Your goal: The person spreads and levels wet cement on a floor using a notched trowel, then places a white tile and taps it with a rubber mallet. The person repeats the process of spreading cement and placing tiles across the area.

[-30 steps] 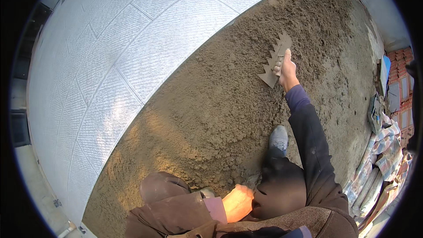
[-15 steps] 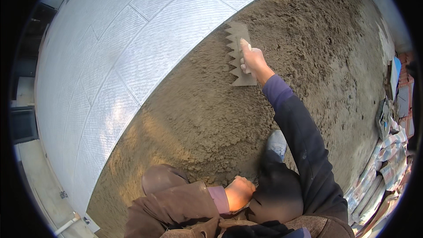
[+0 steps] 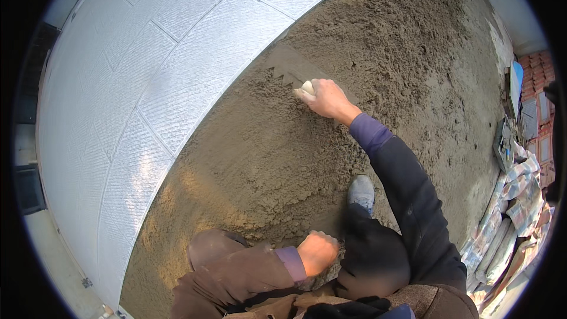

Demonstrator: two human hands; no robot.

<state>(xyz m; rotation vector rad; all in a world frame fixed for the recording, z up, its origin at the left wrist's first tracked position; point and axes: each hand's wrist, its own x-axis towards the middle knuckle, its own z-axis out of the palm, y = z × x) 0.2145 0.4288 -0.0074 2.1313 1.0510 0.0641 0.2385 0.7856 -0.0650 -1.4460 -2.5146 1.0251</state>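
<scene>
My right hand (image 3: 328, 101) is closed round the pale handle of a notched trowel (image 3: 293, 63). The trowel's grey blade lies low against the wet mortar (image 3: 254, 159), and some of its pointed teeth show on the left side. Its upper end comes close to the border of the tiles (image 3: 195, 53), which are light, finely ribbed and laid with narrow joints. My left hand (image 3: 319, 252) rests by my knees, curled into a fist, and nothing shows in it.
My shoe (image 3: 361, 192) stands in the mortar on the right. Rougher, lumpy mortar (image 3: 407, 29) spreads toward the far right. Along the right side lie a checked cloth sheet (image 3: 522, 183) and rolled bundles, with red bricks (image 3: 537, 80) behind them.
My right hand has drawn slightly toward me and left, turning the trowel from upright to slanting, its blade now flatter to the mortar. My left hand has barely shifted. The view has moved slightly right.
</scene>
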